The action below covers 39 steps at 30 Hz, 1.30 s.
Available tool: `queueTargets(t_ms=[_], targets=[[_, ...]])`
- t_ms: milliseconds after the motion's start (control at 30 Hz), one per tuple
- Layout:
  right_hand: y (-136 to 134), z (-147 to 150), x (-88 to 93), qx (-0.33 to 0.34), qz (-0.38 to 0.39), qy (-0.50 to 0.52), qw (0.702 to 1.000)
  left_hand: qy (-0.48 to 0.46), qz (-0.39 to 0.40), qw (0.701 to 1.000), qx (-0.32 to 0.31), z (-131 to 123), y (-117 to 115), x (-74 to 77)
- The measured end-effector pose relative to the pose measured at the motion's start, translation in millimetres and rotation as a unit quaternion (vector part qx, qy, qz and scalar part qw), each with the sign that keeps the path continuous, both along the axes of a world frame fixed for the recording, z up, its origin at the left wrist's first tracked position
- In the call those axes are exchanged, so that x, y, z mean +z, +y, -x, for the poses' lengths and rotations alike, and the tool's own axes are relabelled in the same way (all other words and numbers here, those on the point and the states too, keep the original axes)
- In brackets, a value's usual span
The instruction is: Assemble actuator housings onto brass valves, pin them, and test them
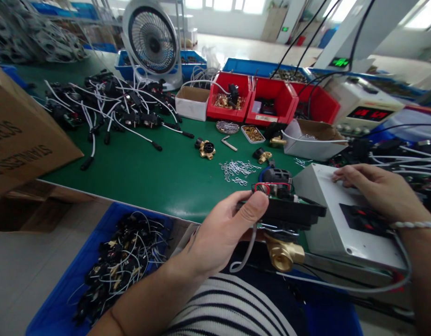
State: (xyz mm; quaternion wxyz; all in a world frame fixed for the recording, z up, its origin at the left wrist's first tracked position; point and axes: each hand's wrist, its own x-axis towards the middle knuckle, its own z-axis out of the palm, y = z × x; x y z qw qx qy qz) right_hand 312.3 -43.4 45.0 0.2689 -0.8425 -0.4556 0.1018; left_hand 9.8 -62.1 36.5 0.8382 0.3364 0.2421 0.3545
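My left hand (224, 228) is closed round the side of a motorised valve, whose open black housing (288, 212) shows a circuit board edge and red wires. Under the housing hangs its brass body (285, 252), and a grey cable (248, 254) loops down beside my fingers. On the right, my right hand (379, 189) rests over the top of a light grey metal box (330, 205). Its fingers are bent together at the box's far edge; whatever they pinch, if anything, is hidden. Below that hand is a black panel (364, 219) with red parts on the box.
Silver clips (238, 170) and brass fittings (206, 148) lie on the green tabletop (148, 172). Red bins (229, 95), a fan (154, 44) and a power supply (365, 105) stand behind. Cabled units (131, 105) pile up left, near a carton (26, 135). A blue crate (103, 219) sits below.
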Motion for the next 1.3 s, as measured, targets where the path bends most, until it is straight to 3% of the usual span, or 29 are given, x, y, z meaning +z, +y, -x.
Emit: queueTargets(t_ms=[400,600,933,1300], targets=[[0.1,-9.2,-6.5,0.003,-0.009,0.02,1.0,-0.013,-0.016,1.0,-0.002,0.4,-1.7,-3.8],[1.3,-12.7,-7.5,0.018,-0.007,0.009,1.0,0.03,-0.076,0.996,0.029,5.5,-4.3,-2.3],[3.0,-34.0,-18.3,0.041,-0.011,-0.017,0.999,0.015,-0.085,0.996,0.015,9.4,-12.1,2.5],[3.0,-28.6,-15.5,0.033,-0.014,-0.025,0.999,0.007,-0.087,0.996,0.022,9.1,-12.3,1.8]])
